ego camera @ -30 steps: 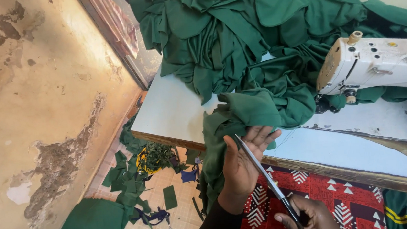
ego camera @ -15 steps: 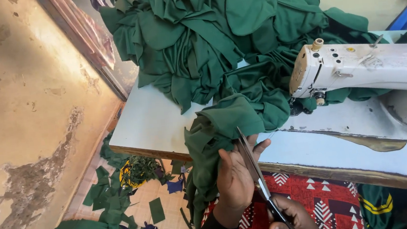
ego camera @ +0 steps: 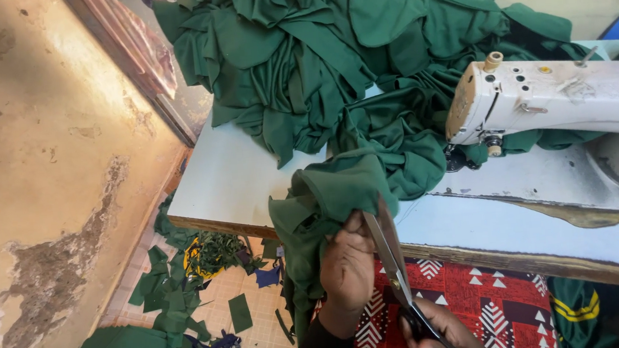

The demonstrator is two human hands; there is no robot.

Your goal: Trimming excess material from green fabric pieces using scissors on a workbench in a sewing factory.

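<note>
Compared with one second ago, the left hand (ego camera: 346,264) has closed: before its fingers were spread against the hanging cloth, and now they are clamped on a fold of the green fabric piece (ego camera: 330,194), pulling it a little up toward the table edge. The scissors (ego camera: 391,253) have also come closer to the cloth; their blades now stand almost together with the tip touching, or just beside, the fold above the left hand, so I judge the cutting or trimming of this piece is now beginning or in progress. The right hand (ego camera: 435,331) is closed around the scissor handles at the bottom of the view, partly cut off by the frame. The green fabric piece hangs over the front edge of the white sewing table (ego camera: 228,177), its upper part lying on the table and its lower part falling toward the floor. It looks soft, dark green, plain, with many folds. Behind it lies a large pile of green fabric (ego camera: 329,53), and the white sewing machine (ego camera: 563,92) stands to the right. Green scraps (ego camera: 178,297) lie on the tiled floor below.
</note>
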